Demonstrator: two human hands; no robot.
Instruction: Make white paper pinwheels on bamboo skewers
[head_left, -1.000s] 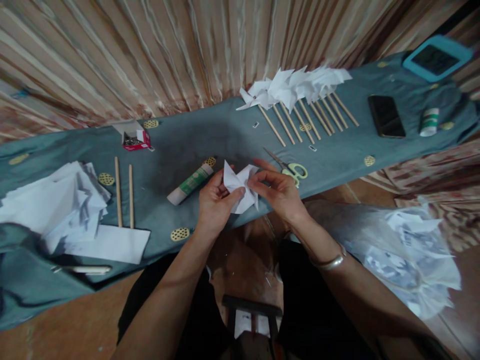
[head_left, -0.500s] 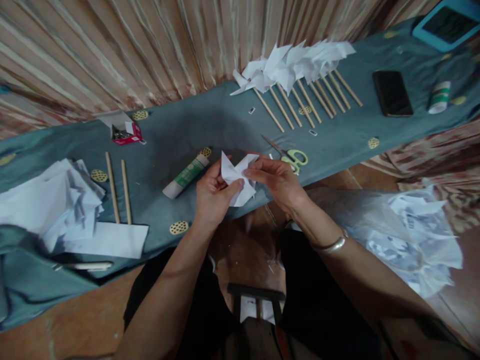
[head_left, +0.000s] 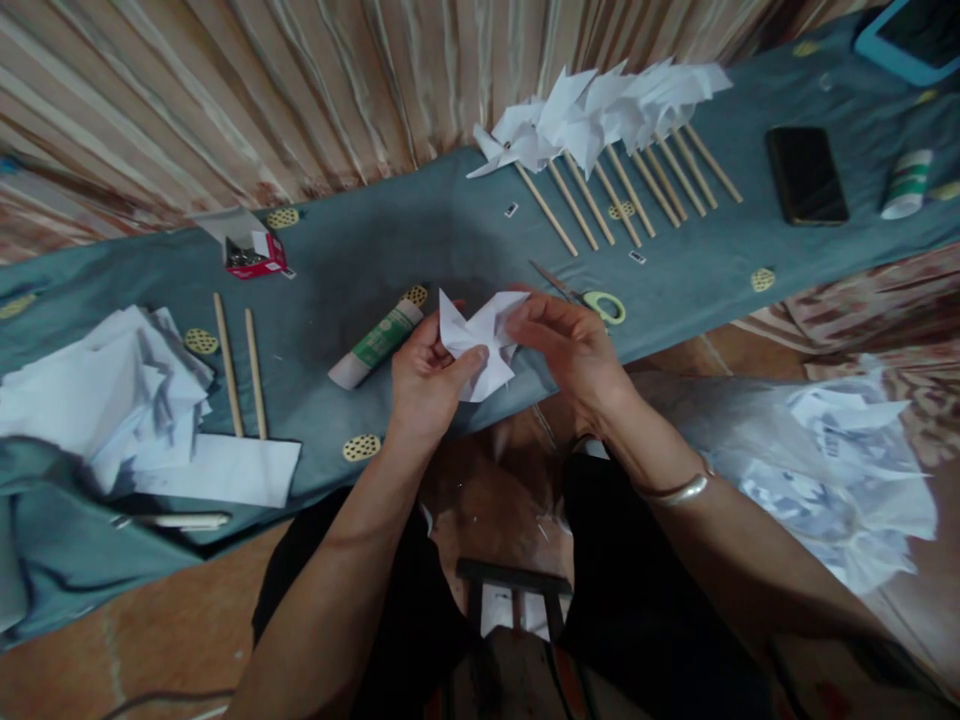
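A small white paper pinwheel [head_left: 491,325] with folded blades is held up over the table's front edge. My left hand [head_left: 424,390] pinches it from the left, thumb pressed on its middle and fingers behind. At its upper right blade, the fingertips of my right hand [head_left: 577,350] are closed on the paper. Left of the hands lies a green and white glue stick [head_left: 379,343]. Scissors with light green handles [head_left: 602,306] lie just beyond my right hand, partly covered by it.
Finished pinwheels on sticks [head_left: 585,115] lie in a row at the back. A red box of small metal pieces [head_left: 255,255], two wooden sticks [head_left: 256,375] and a paper stack [head_left: 97,385] are leftward. A phone [head_left: 806,175] lies right; a plastic bag of paper [head_left: 832,480] stands below.
My right hand has shifted from the pinwheel's middle out to its upper right blade. My left thumb stays on the paper. The view has shifted slightly.
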